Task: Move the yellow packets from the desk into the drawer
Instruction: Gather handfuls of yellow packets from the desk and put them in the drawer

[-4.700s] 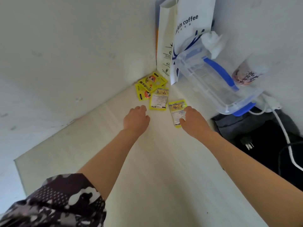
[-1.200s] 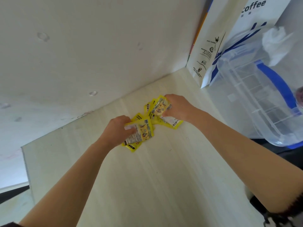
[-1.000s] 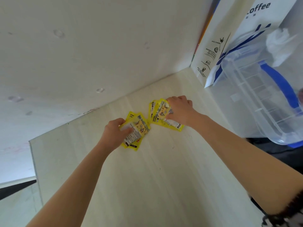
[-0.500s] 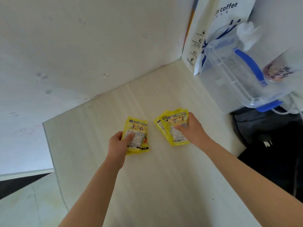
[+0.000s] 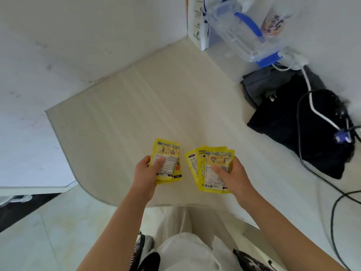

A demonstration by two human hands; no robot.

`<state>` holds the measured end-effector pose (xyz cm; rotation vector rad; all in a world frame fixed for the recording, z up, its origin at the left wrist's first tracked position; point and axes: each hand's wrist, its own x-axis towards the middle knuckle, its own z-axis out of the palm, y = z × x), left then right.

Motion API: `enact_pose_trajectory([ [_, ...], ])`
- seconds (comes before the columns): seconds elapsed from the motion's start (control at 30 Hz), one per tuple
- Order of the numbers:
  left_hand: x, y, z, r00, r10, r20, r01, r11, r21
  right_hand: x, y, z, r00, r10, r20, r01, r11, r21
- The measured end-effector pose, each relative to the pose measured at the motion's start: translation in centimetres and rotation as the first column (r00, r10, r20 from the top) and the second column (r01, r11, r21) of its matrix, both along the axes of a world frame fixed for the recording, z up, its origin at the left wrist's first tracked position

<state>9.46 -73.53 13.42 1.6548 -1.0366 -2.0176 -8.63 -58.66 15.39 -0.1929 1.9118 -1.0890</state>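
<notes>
My left hand grips a small stack of yellow packets, thumb pressed on the white label. My right hand holds a fanned bunch of yellow packets the same way. Both bunches hover above the near edge of the pale wooden desk. No packets lie on the desk surface. No drawer can be made out in this view.
A white coffee paper bag and a clear plastic box with blue clips stand in the far corner. A black cloth bundle with cables lies at the right. My light trousers show below the desk edge.
Both hands picked the packets up from the far corner and drew them back toward me to the desk's front edge. The view tilted down, showing my lap.
</notes>
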Motion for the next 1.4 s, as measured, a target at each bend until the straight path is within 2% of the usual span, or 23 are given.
enact_pose_trajectory([
  [0.23, 4.5, 6.2, 0.4, 0.990, -0.137, 0.013, 0.137, 0.991, -0.007, 6.6, 8.0, -0.3, 0.991, -0.122, -0.048, 0.124, 0.991, 0.045],
  [0.47, 10.7, 10.4, -0.3, 0.967, -0.255, -0.013, 0.255, 0.967, -0.009, 14.2, 13.5, -0.5, 0.935, -0.348, -0.069, 0.351, 0.936, 0.025],
  [0.73, 13.6, 16.2, 0.8, 0.907, -0.420, -0.014, 0.420, 0.907, -0.028, 21.8, 21.8, 1.1, 0.800, -0.599, -0.043, 0.596, 0.801, -0.059],
  [0.93, 13.9, 23.3, 1.4, 0.811, -0.585, -0.021, 0.583, 0.810, -0.058, 26.2, 30.0, 1.6, 0.679, -0.734, -0.009, 0.729, 0.676, -0.109],
  [1.27, 14.8, 39.5, 1.6, 0.609, -0.793, -0.021, 0.785, 0.606, -0.128, 33.0, 46.7, 0.9, 0.441, -0.897, 0.020, 0.889, 0.433, -0.149],
  [1.4, 16.0, 46.7, 1.1, 0.579, -0.815, -0.016, 0.808, 0.576, -0.123, 35.6, 54.1, 0.6, 0.381, -0.925, 0.014, 0.915, 0.374, -0.152],
])
